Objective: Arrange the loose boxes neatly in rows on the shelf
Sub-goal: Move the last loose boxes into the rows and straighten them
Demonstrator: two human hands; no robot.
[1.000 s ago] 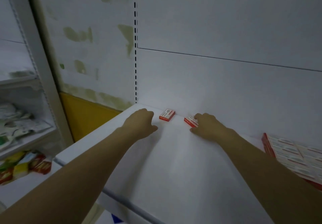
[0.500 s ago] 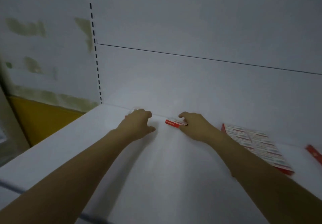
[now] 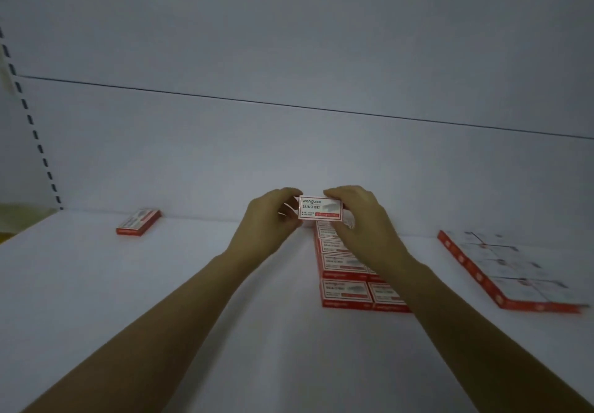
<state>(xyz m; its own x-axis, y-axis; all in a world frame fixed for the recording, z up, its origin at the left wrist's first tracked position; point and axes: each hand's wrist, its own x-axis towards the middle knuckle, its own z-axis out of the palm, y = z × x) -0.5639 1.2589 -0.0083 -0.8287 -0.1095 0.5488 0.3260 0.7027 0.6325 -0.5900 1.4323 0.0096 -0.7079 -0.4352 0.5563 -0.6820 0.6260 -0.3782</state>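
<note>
Both hands, the left hand [image 3: 270, 220] and right hand [image 3: 363, 220], pinch one small box [image 3: 319, 207] above the neat rows [image 3: 344, 271] on the shelf [image 3: 160, 284], while another loose box [image 3: 139, 222] waits at the left.

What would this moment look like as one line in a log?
action: left hand and right hand grip held box | place: far end of arranged rows | pending: loose box lies left on shelf

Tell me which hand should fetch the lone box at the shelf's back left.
Left, probably. The left hand is nearer the lone box; the right hand would have to cross over it. The right hand is also above the arranged rows, suited to placing the held box.
</note>
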